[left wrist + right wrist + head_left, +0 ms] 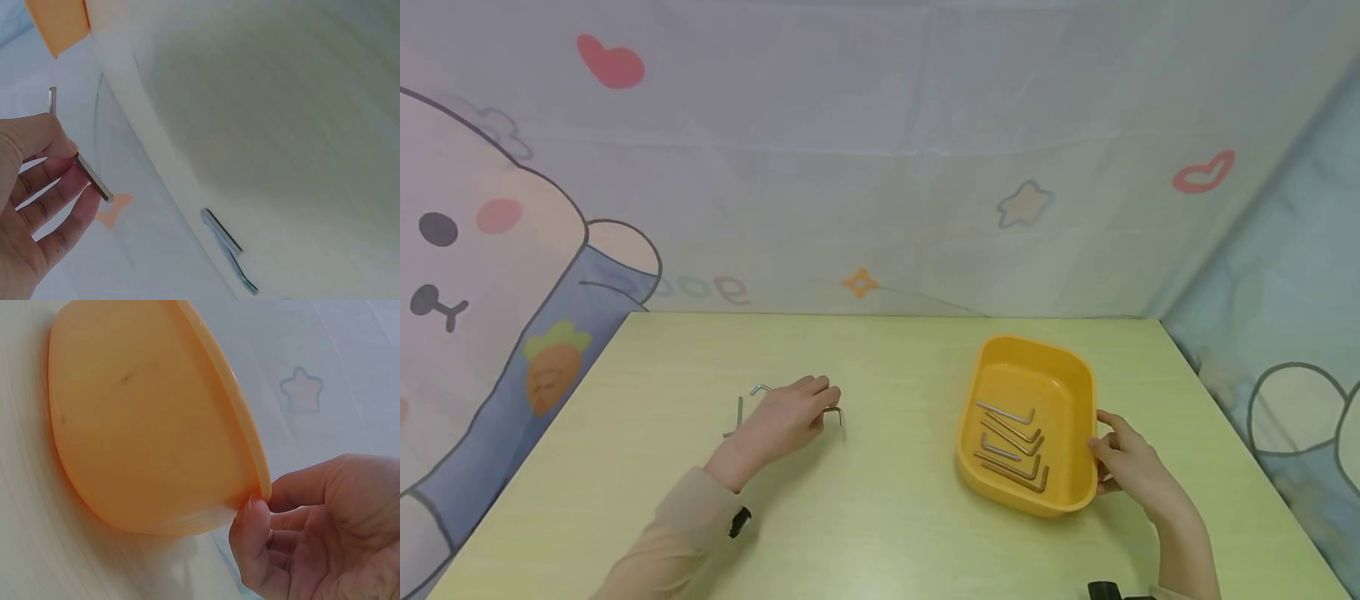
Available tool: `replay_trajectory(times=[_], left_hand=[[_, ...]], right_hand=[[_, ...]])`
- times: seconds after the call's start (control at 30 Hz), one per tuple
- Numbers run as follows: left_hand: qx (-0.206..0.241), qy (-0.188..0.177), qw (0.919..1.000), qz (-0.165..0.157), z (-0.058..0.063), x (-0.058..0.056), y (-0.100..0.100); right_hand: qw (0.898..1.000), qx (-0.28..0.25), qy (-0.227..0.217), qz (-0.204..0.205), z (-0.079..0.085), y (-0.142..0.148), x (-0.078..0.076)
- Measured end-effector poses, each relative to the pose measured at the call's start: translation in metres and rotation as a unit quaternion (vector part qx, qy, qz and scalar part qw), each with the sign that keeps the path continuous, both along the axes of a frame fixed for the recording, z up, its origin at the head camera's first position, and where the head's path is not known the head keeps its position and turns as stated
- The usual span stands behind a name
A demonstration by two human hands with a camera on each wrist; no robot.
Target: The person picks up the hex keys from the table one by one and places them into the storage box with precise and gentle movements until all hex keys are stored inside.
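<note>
My left hand (781, 419) pinches a metal hex key (94, 179) between thumb and fingers, raised over the left half of the table. Below and beside that hand lie loose hex keys (740, 412), partly hidden by it in the head view; the left wrist view shows silvery hex keys (232, 259) on the tabletop. A yellow plastic tray (1026, 353) stands on the right, with several L-shaped hex keys (1006, 414) on its floor, silver and brass-toned. At the tray's right side, my right hand (1138, 471) pinches the rim between thumb and finger.
The pale yellow-green table (880, 517) ends at a printed cloth backdrop (880, 167), with another cloth (1292, 317) along the right side. Dark wrist straps show at both sleeves.
</note>
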State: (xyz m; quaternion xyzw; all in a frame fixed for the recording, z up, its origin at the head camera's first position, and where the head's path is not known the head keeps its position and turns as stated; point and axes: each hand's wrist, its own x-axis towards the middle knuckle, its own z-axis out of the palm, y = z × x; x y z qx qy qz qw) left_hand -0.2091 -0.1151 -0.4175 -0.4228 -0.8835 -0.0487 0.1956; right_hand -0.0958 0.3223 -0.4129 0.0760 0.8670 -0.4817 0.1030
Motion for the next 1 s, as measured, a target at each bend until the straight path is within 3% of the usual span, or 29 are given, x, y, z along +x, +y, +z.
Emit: replay_trajectory(times=[0.57,1.0], left_hand=[[0.015,0.007,0.9994,-0.029,0.017,-0.006,0.044],[0.015,0.026,0.9959,-0.085,0.024,-0.01,0.088]], right_hand=[[1.0,-0.002,-0.001,0.0,-0.001,-0.001,-0.001],[1.0,-0.001,-0.002,0.0,-0.001,0.001,0.0]])
